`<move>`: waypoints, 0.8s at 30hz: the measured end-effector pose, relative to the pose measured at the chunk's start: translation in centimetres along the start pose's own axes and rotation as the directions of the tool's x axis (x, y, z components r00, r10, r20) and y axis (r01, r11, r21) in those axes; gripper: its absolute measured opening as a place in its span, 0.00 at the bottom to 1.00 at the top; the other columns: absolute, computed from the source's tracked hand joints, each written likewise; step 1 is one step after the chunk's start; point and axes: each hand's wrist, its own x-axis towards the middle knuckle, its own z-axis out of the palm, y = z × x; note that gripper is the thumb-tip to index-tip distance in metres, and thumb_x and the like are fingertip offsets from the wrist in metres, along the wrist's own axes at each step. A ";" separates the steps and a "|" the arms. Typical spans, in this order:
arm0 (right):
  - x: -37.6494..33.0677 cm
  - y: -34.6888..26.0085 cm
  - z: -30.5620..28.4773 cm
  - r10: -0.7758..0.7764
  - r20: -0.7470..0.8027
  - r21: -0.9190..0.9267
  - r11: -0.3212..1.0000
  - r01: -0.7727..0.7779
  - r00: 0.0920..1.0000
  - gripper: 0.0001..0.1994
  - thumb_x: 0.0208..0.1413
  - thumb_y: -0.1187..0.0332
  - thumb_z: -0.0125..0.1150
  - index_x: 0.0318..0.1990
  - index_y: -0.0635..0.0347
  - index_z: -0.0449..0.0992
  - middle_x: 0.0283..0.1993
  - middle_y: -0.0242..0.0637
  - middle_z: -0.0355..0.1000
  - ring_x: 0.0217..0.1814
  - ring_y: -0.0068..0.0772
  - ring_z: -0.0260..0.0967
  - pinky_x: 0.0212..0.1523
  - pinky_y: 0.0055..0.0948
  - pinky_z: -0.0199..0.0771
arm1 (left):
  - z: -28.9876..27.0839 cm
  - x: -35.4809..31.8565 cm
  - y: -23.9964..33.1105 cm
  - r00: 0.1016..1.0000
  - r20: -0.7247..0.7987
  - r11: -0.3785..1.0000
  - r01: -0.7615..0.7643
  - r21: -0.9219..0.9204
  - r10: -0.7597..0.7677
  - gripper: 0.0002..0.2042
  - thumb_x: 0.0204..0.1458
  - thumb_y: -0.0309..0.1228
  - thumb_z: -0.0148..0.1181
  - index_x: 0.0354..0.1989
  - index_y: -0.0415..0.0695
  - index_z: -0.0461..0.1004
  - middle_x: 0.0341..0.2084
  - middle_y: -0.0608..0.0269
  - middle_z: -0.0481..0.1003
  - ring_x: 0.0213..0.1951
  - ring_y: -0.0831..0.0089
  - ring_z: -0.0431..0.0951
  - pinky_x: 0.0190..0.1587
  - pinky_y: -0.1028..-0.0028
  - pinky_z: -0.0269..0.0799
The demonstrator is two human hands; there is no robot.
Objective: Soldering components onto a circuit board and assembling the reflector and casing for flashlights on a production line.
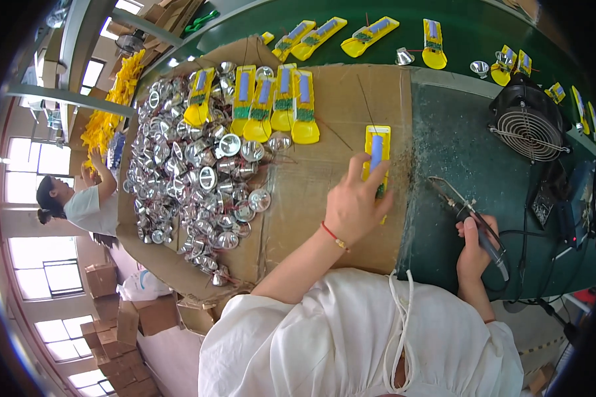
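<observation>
Head view, clock read from the case under the left hand, 12 = away from wearer. Case (386, 149) (yellow, blue cell (376, 153), green board (380, 190)) lies on cardboard (304, 225), close to its 3 o'clock edge, long axis about 12–6. Left hand (357, 198) is bent over it from 7 o'clock, fingers about the cell and sides; gripping or just resting, cannot tell. Right hand (477, 241), at 4 o'clock, is closed round the soldering iron (467, 213), tip end slanting toward 10, apart from the case.

Handling, judged: case likely light, stiff, smooth plastic, may slide; cell probably its heaviest part. Best hold: long side walls, beside the cell. Keep off the board and the thin wire (365, 99) sticking out toward 12; both look delicate, wire would bend or snag easily. Iron tip presumably hot; hold handle only.

Edges: cardboard stops just beside the case at 3, gritty seam, then dark green worktop (453, 119). Reflector pile (207, 177) blocks 9; shiny, loose-looking, may roll or tangle by leads. More cases (304, 132) stand in the way at 10, others (434, 56) at 1. Fan (528, 132) limits reach at 2. Most room to shift case: 11–12 over cardboard, or 8, short of the pile.
</observation>
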 end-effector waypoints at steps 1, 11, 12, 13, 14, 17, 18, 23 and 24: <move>-0.1 0.0 0.1 -0.015 0.003 0.002 1.000 0.015 1.000 0.08 0.51 0.71 0.58 0.35 0.67 0.68 0.27 0.37 0.70 0.27 0.22 0.68 0.31 0.19 0.69 | -0.2 -0.8 0.1 0.999 -0.053 0.998 0.000 -0.055 -0.003 0.24 0.42 0.34 0.61 0.51 0.50 0.66 0.47 0.52 0.64 0.41 0.55 0.72 0.37 0.65 0.74; -1.5 -0.5 0.2 -0.015 0.029 0.004 1.000 0.015 0.999 0.09 0.51 0.71 0.59 0.34 0.67 0.69 0.28 0.37 0.70 0.28 0.23 0.69 0.30 0.20 0.70 | -4.5 -0.7 -11.4 0.922 -0.323 0.725 0.070 0.685 0.216 0.07 0.40 0.26 0.54 0.30 0.49 0.73 0.33 0.62 0.66 0.44 0.65 0.65 0.52 0.60 0.54; -1.6 -0.9 0.7 -0.023 0.037 0.014 1.000 0.022 0.999 0.08 0.51 0.71 0.58 0.34 0.67 0.69 0.27 0.36 0.69 0.27 0.23 0.68 0.29 0.20 0.68 | -4.0 -0.3 -12.1 0.898 -0.352 0.720 0.059 0.691 0.263 0.03 0.41 0.28 0.53 0.25 0.49 0.73 0.31 0.63 0.66 0.44 0.64 0.65 0.52 0.56 0.53; -1.9 -1.3 1.0 -0.031 0.045 0.025 0.999 0.030 0.999 0.08 0.51 0.71 0.58 0.34 0.66 0.68 0.25 0.34 0.67 0.26 0.24 0.67 0.28 0.20 0.66 | -4.2 -0.9 -12.3 0.893 -0.390 0.776 0.078 0.626 0.225 0.02 0.41 0.28 0.55 0.23 0.49 0.74 0.31 0.64 0.66 0.45 0.64 0.64 0.52 0.56 0.53; -1.9 -1.5 1.0 -0.032 0.036 0.014 0.999 0.032 0.999 0.08 0.51 0.71 0.58 0.34 0.66 0.68 0.25 0.34 0.67 0.26 0.24 0.67 0.28 0.20 0.66 | -4.1 -0.5 -12.3 0.886 -0.421 0.833 0.079 0.548 0.193 0.02 0.41 0.27 0.56 0.22 0.50 0.74 0.30 0.65 0.67 0.46 0.64 0.64 0.53 0.55 0.52; -2.4 -1.8 0.6 -0.035 0.036 0.001 0.999 0.035 0.999 0.08 0.51 0.71 0.58 0.35 0.66 0.68 0.27 0.35 0.67 0.26 0.25 0.67 0.29 0.21 0.67 | -4.8 -1.4 -10.1 0.850 -0.496 0.973 -0.075 0.217 0.176 0.02 0.40 0.28 0.62 0.24 0.46 0.76 0.30 0.61 0.74 0.43 0.61 0.71 0.49 0.61 0.58; -2.6 -2.0 0.6 -0.051 0.042 0.033 0.998 0.050 0.998 0.08 0.50 0.72 0.58 0.35 0.67 0.68 0.27 0.36 0.68 0.27 0.24 0.68 0.29 0.21 0.69 | -4.9 -2.1 -9.1 0.930 -0.361 0.996 -0.083 -0.040 0.063 0.03 0.42 0.28 0.61 0.25 0.43 0.76 0.26 0.58 0.76 0.36 0.60 0.75 0.43 0.64 0.64; -3.2 -2.6 2.0 -0.142 0.224 0.030 0.990 0.139 0.964 0.09 0.48 0.73 0.62 0.32 0.66 0.68 0.26 0.36 0.68 0.24 0.21 0.65 0.26 0.19 0.64 | -1.1 -4.9 -3.9 0.992 -0.109 0.941 0.020 -0.337 -0.060 0.04 0.44 0.28 0.60 0.25 0.40 0.76 0.23 0.58 0.74 0.28 0.62 0.73 0.35 0.68 0.66; -3.2 -2.6 2.2 -0.161 0.261 -0.011 0.985 0.170 0.952 0.09 0.47 0.73 0.62 0.32 0.66 0.68 0.26 0.36 0.69 0.24 0.20 0.64 0.26 0.19 0.64 | -0.5 -5.0 -3.5 0.994 -0.097 0.940 0.018 -0.342 -0.055 0.04 0.44 0.28 0.60 0.25 0.40 0.76 0.23 0.58 0.74 0.28 0.62 0.73 0.35 0.68 0.66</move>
